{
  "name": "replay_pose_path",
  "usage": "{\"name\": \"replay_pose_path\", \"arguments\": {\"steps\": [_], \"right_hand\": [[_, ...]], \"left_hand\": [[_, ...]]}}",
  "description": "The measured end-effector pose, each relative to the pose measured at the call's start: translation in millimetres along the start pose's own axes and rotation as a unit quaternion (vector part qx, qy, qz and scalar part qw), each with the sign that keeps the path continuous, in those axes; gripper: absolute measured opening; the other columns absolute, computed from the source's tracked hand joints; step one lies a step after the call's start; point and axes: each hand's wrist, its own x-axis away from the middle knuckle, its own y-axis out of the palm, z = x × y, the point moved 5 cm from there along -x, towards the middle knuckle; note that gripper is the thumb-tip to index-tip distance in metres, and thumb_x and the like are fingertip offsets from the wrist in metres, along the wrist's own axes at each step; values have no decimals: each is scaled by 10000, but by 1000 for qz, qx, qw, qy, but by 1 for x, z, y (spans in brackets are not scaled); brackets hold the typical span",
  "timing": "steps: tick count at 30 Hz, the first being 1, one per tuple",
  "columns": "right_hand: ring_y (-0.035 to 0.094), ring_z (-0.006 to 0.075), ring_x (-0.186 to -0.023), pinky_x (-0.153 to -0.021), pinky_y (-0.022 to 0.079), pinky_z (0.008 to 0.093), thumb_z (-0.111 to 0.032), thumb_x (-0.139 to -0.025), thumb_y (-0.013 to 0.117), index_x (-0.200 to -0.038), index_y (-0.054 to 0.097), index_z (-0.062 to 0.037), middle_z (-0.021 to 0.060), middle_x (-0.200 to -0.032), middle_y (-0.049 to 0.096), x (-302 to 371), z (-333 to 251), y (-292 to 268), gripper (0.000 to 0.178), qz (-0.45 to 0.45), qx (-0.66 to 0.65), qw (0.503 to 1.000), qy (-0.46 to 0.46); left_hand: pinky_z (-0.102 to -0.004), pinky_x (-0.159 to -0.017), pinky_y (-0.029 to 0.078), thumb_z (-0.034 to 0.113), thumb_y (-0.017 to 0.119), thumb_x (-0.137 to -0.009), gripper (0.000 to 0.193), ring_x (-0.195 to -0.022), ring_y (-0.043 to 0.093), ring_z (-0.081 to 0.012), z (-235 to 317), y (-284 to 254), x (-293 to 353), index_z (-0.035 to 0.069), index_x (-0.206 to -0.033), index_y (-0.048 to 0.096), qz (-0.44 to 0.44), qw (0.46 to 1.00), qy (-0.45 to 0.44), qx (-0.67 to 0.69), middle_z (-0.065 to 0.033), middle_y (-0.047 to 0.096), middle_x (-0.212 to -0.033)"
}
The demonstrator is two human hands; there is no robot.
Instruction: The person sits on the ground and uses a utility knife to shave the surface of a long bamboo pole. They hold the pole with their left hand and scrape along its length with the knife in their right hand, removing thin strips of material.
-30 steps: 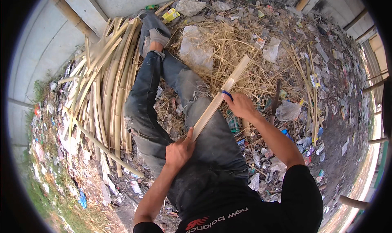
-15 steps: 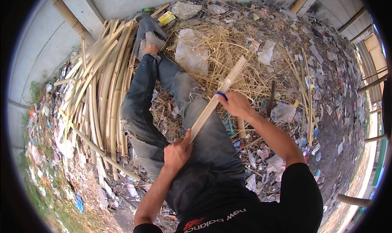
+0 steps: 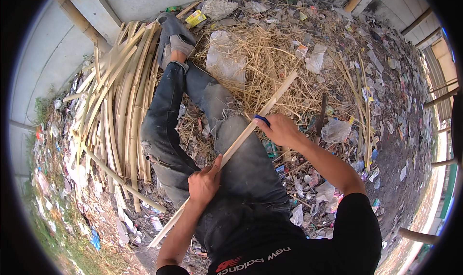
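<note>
A long pale bamboo strip (image 3: 241, 139) lies slantwise across my thigh. Its far end points up over the straw, and its near end comes out below my left forearm. My left hand (image 3: 204, 182) is closed round it by my lap, index finger stretched along it. Higher up, my right hand (image 3: 280, 129) grips the strip's edge. A small dark blue piece (image 3: 263, 120) sits at the right thumb and finger, against the strip; whether it is a wrap or a tool I cannot tell. The palms and some fingertips are hidden.
Split bamboo strips (image 3: 128, 106) are piled at the left, beside my outstretched legs. Straw-like shavings (image 3: 270, 58) cover the ground ahead. A dark, curved, blade-like piece (image 3: 320, 115) stands right of my right hand. Thin strips (image 3: 364, 111) lie farther right amid litter. A grey wall (image 3: 144, 5) bounds the back.
The bamboo strip has slid toward the lower left, so its near end now shows beyond my left forearm. It also looks narrower, as if turned. Both hands have shifted slightly.
</note>
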Motion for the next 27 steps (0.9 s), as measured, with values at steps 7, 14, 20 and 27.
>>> {"name": "replay_pose_path", "arguments": {"steps": [7,14,20,27], "right_hand": [[700,459,-690,-657,549,560,-555,-1072,484,-771,716,36,262,-664,669,21,-12,23,702,0,13,1000,-13],[677,471,-701,-665,524,550,-560,-1080,481,-749,677,25,266,-637,622,34,-28,28,701,-40,35,998,-19],[694,484,-740,-683,549,552,-583,-1071,475,-763,710,38,297,-692,662,-8,59,4,732,33,7,997,73],[677,519,-730,-738,532,592,-607,-1061,482,-780,699,43,306,-715,664,32,-19,45,741,-67,20,996,-49]], "left_hand": [[-447,-543,559,196,750,-901,504,-569,696,-301,15,-5,1,238,-1397,673,-2,1000,-20,-9,-72,718,-763],[-416,-533,552,138,695,-894,476,-546,682,-276,21,3,-4,207,-1365,696,17,999,15,-43,-65,720,-764],[-410,-554,558,62,643,-823,565,-561,682,-271,15,-2,1,197,-1369,698,23,999,30,-39,-62,716,-783],[-405,-589,561,62,666,-794,594,-584,686,-269,12,3,2,192,-1373,696,15,999,35,-38,-50,711,-788]]}}
